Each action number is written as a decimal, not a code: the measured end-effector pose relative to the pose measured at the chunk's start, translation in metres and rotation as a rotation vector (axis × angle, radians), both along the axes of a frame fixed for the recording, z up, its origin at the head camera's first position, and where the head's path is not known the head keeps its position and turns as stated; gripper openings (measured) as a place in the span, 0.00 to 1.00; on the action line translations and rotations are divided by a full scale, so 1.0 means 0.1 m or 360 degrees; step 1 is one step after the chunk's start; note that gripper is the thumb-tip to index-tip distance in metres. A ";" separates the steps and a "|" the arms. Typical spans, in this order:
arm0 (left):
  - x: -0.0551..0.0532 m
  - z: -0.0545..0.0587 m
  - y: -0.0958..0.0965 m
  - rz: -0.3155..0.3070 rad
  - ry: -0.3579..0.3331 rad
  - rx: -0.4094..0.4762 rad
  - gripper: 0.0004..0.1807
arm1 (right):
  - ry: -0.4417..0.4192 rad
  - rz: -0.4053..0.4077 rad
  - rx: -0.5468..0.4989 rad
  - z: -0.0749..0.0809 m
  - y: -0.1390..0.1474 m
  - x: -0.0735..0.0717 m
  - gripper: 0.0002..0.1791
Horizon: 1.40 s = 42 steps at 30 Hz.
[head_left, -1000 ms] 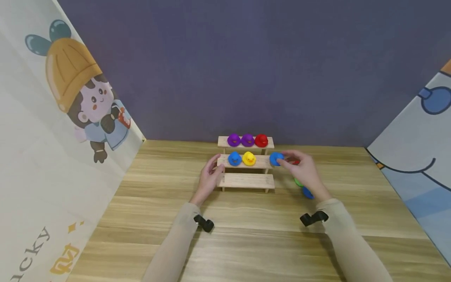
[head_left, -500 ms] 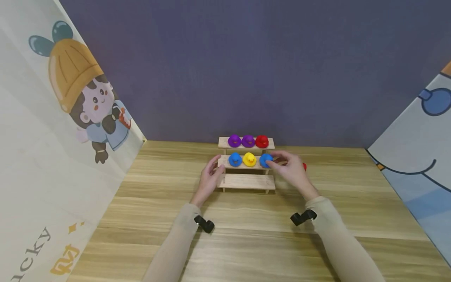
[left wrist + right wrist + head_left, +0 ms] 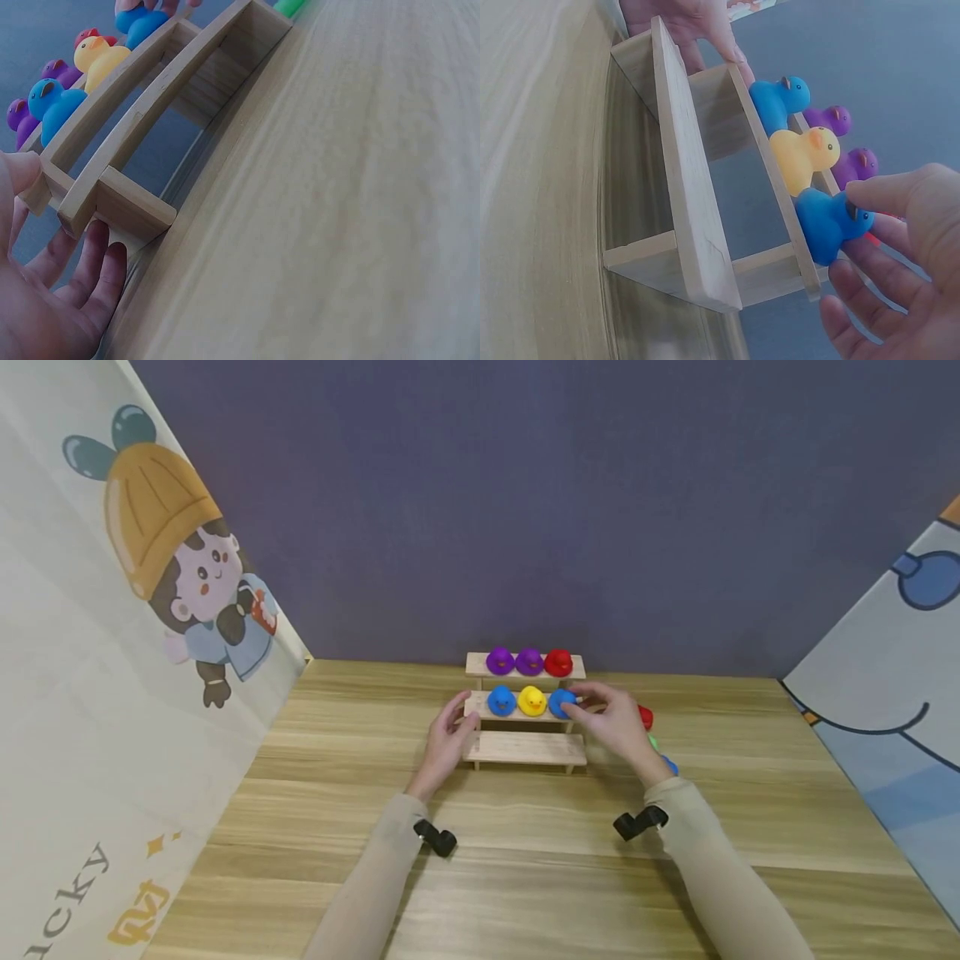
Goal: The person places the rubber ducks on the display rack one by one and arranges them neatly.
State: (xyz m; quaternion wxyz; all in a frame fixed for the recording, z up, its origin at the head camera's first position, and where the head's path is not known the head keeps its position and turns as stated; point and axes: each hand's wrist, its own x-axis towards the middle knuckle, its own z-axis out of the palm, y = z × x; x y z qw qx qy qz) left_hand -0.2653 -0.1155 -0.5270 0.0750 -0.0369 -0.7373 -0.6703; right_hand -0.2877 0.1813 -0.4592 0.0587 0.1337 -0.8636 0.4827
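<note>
A wooden three-step stand (image 3: 525, 747) stands near the back wall. My left hand (image 3: 447, 743) holds its left end, thumb at the middle step and fingers around the side lower down (image 3: 64, 285). My right hand (image 3: 618, 727) pinches a blue rubber duck (image 3: 825, 225) between thumb and fingers, at the right end of the middle step. Left of it on that step sit a yellow duck (image 3: 532, 701) and another blue duck (image 3: 501, 701). The top step carries two purple ducks (image 3: 500, 662) and a red duck (image 3: 558, 663). No duck sits on the bottom step.
On the table (image 3: 525, 852), right of the stand and partly behind my right hand, lie a red duck (image 3: 646, 717), a green thing (image 3: 653, 742) and a blue thing (image 3: 670, 766). A dark wall (image 3: 525, 510) rises behind the stand, with printed panels at both sides.
My right hand has moved left with the blue duck, from beyond the right end of the middle step to beside the yellow duck. My left hand stays at the stand.
</note>
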 end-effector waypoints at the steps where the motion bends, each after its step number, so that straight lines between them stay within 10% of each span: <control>1: 0.00 0.00 0.00 0.0002 0.0002 0.0001 0.30 | 0.0002 0.0003 -0.0001 0.00 0.00 0.00 0.24; 27: -0.03 -0.03 0.04 0.0015 -0.0001 0.0019 0.30 | 0.0062 -0.0033 -0.0029 -0.07 0.25 0.01 0.19; 42: 0.04 -0.05 -0.03 -0.0006 -0.0022 0.0001 0.30 | 0.0018 -0.0105 0.0077 -0.16 0.71 0.40 0.19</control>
